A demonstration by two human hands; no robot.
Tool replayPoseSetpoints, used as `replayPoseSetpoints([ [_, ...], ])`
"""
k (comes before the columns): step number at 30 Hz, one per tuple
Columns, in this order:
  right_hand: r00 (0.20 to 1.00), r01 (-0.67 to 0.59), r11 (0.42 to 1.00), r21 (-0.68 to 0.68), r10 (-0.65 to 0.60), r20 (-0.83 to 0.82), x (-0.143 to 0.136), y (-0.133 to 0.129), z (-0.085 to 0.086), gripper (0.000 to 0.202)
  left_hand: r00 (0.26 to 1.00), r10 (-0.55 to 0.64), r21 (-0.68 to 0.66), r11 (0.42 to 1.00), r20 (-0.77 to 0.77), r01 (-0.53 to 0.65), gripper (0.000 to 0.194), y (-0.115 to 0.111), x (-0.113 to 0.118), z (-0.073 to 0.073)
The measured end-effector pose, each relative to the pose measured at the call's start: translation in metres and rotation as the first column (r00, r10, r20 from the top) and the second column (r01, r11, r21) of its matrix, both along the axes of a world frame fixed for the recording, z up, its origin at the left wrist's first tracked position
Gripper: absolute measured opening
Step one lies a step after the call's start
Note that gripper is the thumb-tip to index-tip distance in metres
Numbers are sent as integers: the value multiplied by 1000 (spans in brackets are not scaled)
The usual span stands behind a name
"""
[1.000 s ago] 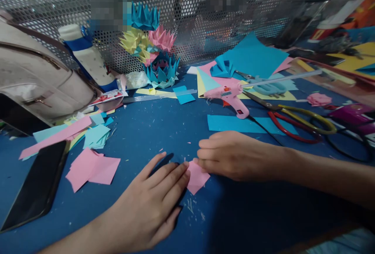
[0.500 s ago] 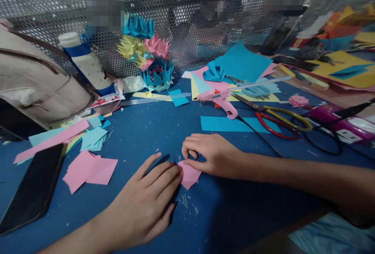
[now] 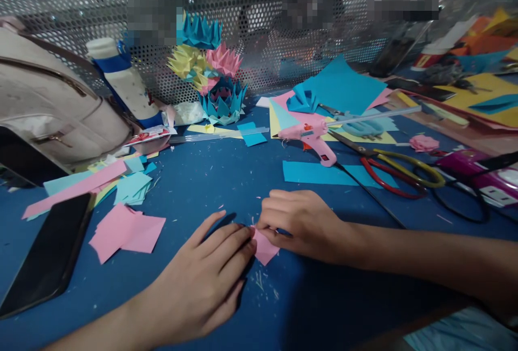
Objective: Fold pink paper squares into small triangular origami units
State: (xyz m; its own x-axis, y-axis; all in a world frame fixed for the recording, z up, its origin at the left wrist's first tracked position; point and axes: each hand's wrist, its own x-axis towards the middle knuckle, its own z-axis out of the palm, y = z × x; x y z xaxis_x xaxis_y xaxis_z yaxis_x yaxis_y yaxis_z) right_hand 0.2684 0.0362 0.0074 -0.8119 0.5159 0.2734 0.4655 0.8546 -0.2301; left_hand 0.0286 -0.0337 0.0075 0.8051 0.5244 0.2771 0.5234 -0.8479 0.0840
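A small piece of pink paper [image 3: 267, 251] lies on the blue table between my hands. My left hand [image 3: 210, 273] is stretched out flat, its fingertips pressing on the paper's left side and its index finger raised apart. From the other side, my right hand [image 3: 301, 224] has curled fingers closed at the upper edge of that paper, covering part of it. Left of my left hand rests a loose stack of pink paper squares [image 3: 125, 232]. Beyond my right hand lies a blue paper strip [image 3: 315, 173].
A pink glue gun [image 3: 311, 138] with its cord and large scissors [image 3: 396, 165] lie beyond my right hand. A black phone [image 3: 48, 254] is at left. Behind stand a bottle [image 3: 121, 81], a bag [image 3: 52, 97] and folded paper flowers [image 3: 222, 100] against a perforated metal panel [image 3: 259, 38].
My right hand has lowered slightly toward me, its fingers curling closer on the paper's upper edge. My left hand stays nearly in place. The whole view has shifted a little.
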Motion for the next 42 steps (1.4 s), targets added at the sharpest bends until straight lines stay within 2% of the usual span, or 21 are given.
replayPoseSetpoints([
  [10, 983, -166, 985, 55, 161, 87, 8, 8, 5, 31, 1000, 14, -80, 997, -19, -15, 38, 3, 1, 4],
  [13, 986, -152, 988, -18, 153, 63, 8, 9, 2, 26, 999, 18, -88, 996, -31, -20, 38, 3, 1, 4],
  [18, 997, -64, 981, -185, 54, -61, 7, 16, -3, 9, 999, 12, -64, 998, -36, -14, 39, 2, 0, 4],
  [24, 992, -127, 963, -238, 117, -56, 8, 22, 0, 11, 1000, 0, -55, 999, -14, -1, 42, 2, 0, 4],
  [27, 992, -128, 972, -196, 127, -17, 7, 22, 1, 16, 1000, -8, -47, 999, -19, 8, 44, 2, 0, 4],
  [31, 991, -121, 990, -67, 124, 43, 5, 20, 0, 14, 1000, -6, -39, 999, -17, 5, 46, 2, -1, 3],
  [37, 972, -215, 976, 42, 210, 109, 4, 21, -4, 19, 1000, -17, -17, 1000, -26, 17, 44, 2, -1, 4],
  [42, 974, -218, 976, 16, 217, 61, 5, 23, -2, 17, 998, -43, -74, 996, -47, 40, 42, 3, -4, 7],
])
